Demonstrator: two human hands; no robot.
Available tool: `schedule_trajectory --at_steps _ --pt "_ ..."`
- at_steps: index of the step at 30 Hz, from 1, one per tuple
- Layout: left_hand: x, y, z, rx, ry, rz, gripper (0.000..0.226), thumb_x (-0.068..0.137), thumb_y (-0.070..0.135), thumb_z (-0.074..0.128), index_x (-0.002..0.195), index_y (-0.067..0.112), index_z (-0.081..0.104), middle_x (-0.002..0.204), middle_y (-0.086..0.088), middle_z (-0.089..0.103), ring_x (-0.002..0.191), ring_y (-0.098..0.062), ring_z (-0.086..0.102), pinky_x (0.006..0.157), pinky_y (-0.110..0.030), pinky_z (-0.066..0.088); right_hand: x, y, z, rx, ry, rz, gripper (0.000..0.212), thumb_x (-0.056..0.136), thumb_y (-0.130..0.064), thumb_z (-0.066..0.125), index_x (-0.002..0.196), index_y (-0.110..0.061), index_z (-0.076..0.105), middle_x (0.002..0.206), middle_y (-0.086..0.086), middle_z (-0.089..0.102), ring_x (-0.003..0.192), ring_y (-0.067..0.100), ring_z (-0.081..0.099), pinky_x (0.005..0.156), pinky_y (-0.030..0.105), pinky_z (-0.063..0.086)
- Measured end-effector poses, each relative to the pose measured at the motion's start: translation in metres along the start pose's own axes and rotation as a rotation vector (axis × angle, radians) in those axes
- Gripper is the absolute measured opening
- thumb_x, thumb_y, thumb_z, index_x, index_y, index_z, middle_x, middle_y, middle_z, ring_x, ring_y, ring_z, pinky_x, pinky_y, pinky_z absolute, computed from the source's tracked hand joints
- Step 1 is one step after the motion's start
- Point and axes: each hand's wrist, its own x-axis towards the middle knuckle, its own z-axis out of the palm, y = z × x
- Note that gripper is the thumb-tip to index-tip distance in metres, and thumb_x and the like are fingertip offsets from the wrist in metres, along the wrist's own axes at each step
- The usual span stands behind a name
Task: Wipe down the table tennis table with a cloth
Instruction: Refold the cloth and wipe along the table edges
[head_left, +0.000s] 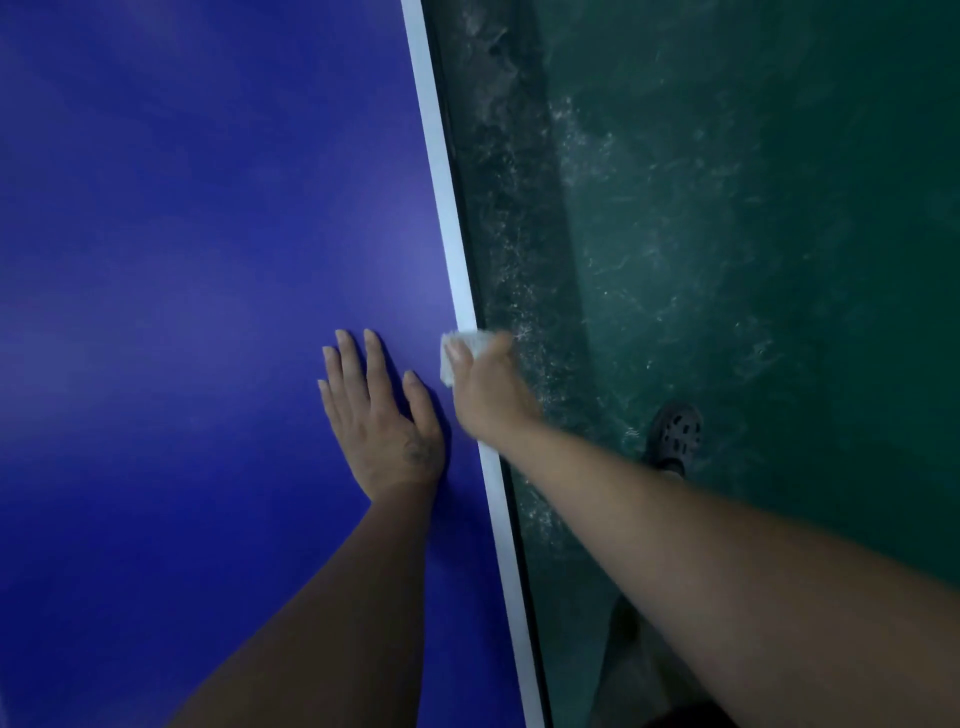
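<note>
Plainly, I am watching an edge pass on the blue table tennis table (182, 208), which is filling the left half of the view. To do it well, I am judging that the left hand (382, 421) should be bracing lightly and giving the path room. The wipe should be running along the white edge line (441, 171) under even pressure. The cloth (465, 345) should be flattened rather than bunched, so that it is covering both the painted strip and the rim.

The left hand is lying palm down on the blue surface near the side edge, fingers straight and slightly spread, holding nothing. Its forearm is coming in from the lower left. Just to its right, the cloth is sitting on the white line as a small pale wad, partly hanging past the table's edge. The right hand (488, 395) is gripping it, with the thumb lying over the top and the fingers curling round the far side. Motion blur is hiding exactly how they are wrapping. That forearm is reaching in from the lower right and crossing over the edge. Further right, the dark green floor (753, 260) is showing whitish scuffed patches, and one dark shoe (674, 434) is standing on it.
</note>
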Motion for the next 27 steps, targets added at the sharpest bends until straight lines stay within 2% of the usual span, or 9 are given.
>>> schedule_trajectory --at_steps 3,5,8,11,16,18,22,25,27 --pt "0.001 -0.002 0.001 0.005 -0.005 0.003 0.06 0.112 0.03 0.047 0.169 0.013 0.037 0.179 -0.008 0.025 0.168 -0.025 0.014 0.136 -0.051 0.015 0.049 -0.056 -0.019 0.029 -0.002 -0.006 0.057 0.112 -0.055 0.039 0.145 -0.008 0.038 0.147 0.013 0.055 0.124 0.035 0.063 0.096 0.042 0.05" --pt "0.001 -0.002 0.002 0.008 -0.003 0.006 0.06 0.112 0.031 0.047 0.169 0.013 0.037 0.179 -0.007 0.025 0.168 -0.025 0.014 0.136 -0.052 0.016 0.063 -0.076 -0.023 0.047 0.014 0.012 0.06 0.113 -0.053 0.04 0.149 -0.005 0.034 0.151 0.016 0.051 0.129 0.037 0.06 0.105 0.047 0.05" --pt "0.001 -0.003 0.002 -0.005 -0.002 0.005 0.06 0.111 0.03 0.047 0.168 0.013 0.038 0.179 -0.008 0.025 0.168 -0.025 0.015 0.136 -0.053 0.016 0.038 -0.054 -0.02 0.037 -0.043 0.006 0.057 0.113 -0.052 0.04 0.144 -0.004 0.043 0.137 0.013 0.059 0.112 0.033 0.065 0.102 0.049 0.054" --pt "0.001 -0.004 0.003 -0.008 -0.001 0.002 0.06 0.111 0.03 0.047 0.168 0.014 0.037 0.179 -0.008 0.025 0.169 -0.026 0.014 0.135 -0.054 0.017 0.006 -0.023 -0.015 -0.005 -0.084 0.055 0.053 0.113 -0.054 0.039 0.146 -0.013 0.038 0.146 0.009 0.054 0.115 0.032 0.062 0.09 0.04 0.049" --pt "0.002 -0.006 0.004 -0.004 -0.015 0.009 0.061 0.112 0.031 0.046 0.17 0.016 0.035 0.181 -0.005 0.022 0.169 -0.024 0.012 0.136 -0.053 0.016 0.052 -0.061 -0.012 0.049 -0.014 0.108 0.052 0.114 -0.049 0.041 0.147 -0.008 0.036 0.153 0.014 0.05 0.13 0.039 0.059 0.109 0.051 0.049" --pt "0.002 -0.007 0.004 -0.005 -0.009 0.007 0.061 0.112 0.032 0.046 0.17 0.016 0.035 0.181 -0.003 0.021 0.169 -0.025 0.013 0.136 -0.052 0.015 0.078 -0.087 -0.022 0.025 -0.023 0.106 0.057 0.114 -0.05 0.04 0.15 -0.006 0.032 0.154 0.017 0.049 0.133 0.039 0.058 0.111 0.052 0.048" --pt "0.003 -0.006 0.004 0.017 -0.019 0.006 0.06 0.112 0.033 0.045 0.169 0.016 0.036 0.181 -0.003 0.022 0.168 -0.028 0.016 0.136 -0.051 0.015 0.076 -0.087 -0.036 -0.037 -0.097 0.029 0.058 0.114 -0.051 0.04 0.146 -0.002 0.039 0.144 0.023 0.058 0.116 0.034 0.065 0.104 0.053 0.052" --pt "0.003 -0.006 0.005 0.035 -0.035 0.007 0.061 0.112 0.034 0.044 0.17 0.015 0.035 0.181 -0.004 0.021 0.168 -0.029 0.016 0.136 -0.051 0.014 0.036 -0.045 -0.028 -0.032 -0.146 0.047 0.059 0.113 -0.051 0.04 0.151 -0.006 0.038 0.149 0.019 0.055 0.122 0.036 0.064 0.101 0.048 0.053" --pt "0.004 -0.005 0.005 0.03 -0.05 -0.002 0.061 0.112 0.033 0.044 0.17 0.014 0.035 0.181 -0.005 0.021 0.168 -0.03 0.016 0.136 -0.052 0.014 0.025 -0.035 -0.023 -0.044 -0.147 0.078 0.06 0.113 -0.052 0.039 0.157 -0.013 0.028 0.157 0.013 0.048 0.125 0.035 0.062 0.091 0.038 0.048"
